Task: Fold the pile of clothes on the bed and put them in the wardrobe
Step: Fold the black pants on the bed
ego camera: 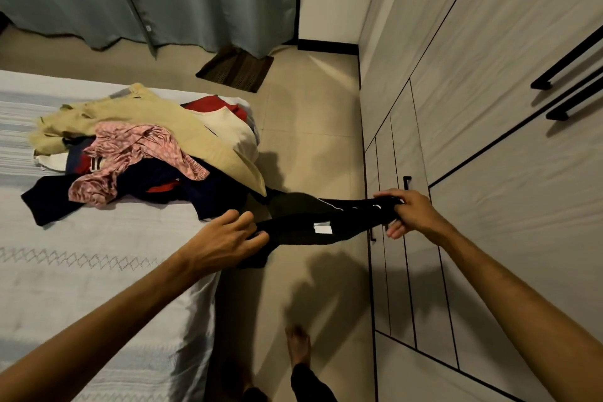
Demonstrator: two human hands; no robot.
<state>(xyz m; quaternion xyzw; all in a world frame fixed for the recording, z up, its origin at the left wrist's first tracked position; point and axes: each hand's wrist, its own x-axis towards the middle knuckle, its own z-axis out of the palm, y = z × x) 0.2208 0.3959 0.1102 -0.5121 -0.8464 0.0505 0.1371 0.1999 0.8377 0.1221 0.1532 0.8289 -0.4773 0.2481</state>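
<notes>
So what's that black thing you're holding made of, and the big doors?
The black garment looks like soft, matte knit cloth: it sags between both hands and has a white sewn-in label. The pale wardrobe doors look like matte wood-grain laminate, probably, with black metal bar handles.

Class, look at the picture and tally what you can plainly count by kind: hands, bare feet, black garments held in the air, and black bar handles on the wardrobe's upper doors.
Hands: 2, left hand and right hand
Bare feet: 1, bare foot
Held black garment: 1
Black bar handles: 2
Total: 6
</notes>
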